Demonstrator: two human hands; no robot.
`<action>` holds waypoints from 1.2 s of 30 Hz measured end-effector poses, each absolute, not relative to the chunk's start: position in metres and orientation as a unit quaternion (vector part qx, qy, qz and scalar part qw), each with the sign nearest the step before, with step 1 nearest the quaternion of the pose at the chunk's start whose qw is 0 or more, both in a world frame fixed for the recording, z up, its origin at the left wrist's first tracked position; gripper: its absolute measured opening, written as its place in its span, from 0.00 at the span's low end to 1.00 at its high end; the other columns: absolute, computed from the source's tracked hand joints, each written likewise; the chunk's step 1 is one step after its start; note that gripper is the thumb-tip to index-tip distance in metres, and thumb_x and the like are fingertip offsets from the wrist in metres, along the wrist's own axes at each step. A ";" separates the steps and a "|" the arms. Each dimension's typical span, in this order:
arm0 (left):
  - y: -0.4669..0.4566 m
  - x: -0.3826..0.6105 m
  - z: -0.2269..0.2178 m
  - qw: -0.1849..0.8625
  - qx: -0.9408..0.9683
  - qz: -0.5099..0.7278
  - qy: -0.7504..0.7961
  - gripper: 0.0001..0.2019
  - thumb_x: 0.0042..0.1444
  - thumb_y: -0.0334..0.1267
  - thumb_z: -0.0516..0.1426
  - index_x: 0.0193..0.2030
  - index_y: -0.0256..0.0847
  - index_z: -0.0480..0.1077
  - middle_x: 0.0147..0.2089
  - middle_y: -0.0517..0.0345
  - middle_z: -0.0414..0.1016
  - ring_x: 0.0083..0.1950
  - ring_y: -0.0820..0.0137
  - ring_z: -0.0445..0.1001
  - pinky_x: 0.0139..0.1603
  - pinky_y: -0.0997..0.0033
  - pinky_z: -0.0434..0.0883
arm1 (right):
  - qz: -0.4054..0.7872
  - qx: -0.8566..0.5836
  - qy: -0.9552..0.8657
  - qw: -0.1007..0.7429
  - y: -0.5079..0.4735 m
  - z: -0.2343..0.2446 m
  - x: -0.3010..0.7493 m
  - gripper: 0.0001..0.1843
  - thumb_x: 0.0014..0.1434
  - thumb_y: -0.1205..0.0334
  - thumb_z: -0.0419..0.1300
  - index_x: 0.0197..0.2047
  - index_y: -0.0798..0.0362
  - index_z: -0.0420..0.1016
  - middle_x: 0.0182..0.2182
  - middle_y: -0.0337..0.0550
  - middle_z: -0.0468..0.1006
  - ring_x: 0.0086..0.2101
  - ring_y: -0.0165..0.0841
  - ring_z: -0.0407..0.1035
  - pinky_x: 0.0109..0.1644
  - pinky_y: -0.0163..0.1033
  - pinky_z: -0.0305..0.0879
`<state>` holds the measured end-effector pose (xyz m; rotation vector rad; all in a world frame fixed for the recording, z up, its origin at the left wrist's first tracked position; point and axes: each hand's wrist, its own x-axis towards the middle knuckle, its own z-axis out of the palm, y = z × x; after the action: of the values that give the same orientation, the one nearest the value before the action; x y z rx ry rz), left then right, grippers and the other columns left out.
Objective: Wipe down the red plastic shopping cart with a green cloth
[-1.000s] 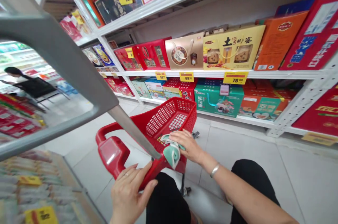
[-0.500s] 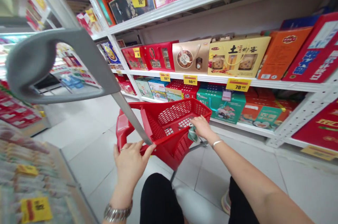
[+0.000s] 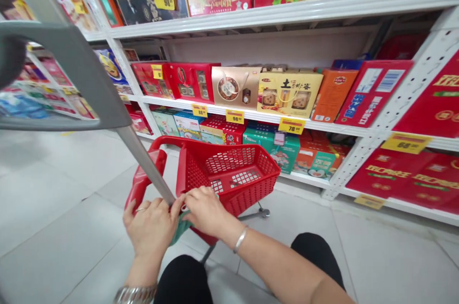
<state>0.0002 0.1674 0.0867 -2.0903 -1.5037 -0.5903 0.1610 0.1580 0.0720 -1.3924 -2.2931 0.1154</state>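
A red shopping cart with a perforated plastic basket stands before me. My left hand is closed over its near end, fingers curled on the red plastic beside a metal pole. That pole slants up to a grey loop-shaped handle, partly cut off by the frame. Close against the left hand, my right hand rests at the cart's near rim, closed on a crumpled green cloth. Part of the cloth hangs below the fingers; the rest is hidden.
White shelving runs along the far side of the cart, holding boxed goods such as a yellow gift box and a teal box. Yellow price tags line the edges. Pale floor tiles extend to the left. My black-clad knees are below.
My right hand has moved left along the cart's rim with the green cloth, up to my left hand. The view has turned right, showing more shelving.
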 end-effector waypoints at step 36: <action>0.201 0.075 0.060 0.254 -0.843 -0.185 -0.436 0.28 0.68 0.45 0.46 0.23 0.37 0.76 0.22 0.45 0.78 0.30 0.57 0.76 0.60 0.45 0.60 | 0.036 -0.692 -0.686 0.223 0.149 0.036 0.290 0.19 0.65 0.61 0.58 0.59 0.49 0.74 0.58 0.49 0.74 0.55 0.41 0.66 0.61 0.50 0.58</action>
<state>0.0748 0.2006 0.0602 -2.2920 -1.1852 -0.5019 0.2899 0.1495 0.0364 -1.9095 -1.8937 0.1004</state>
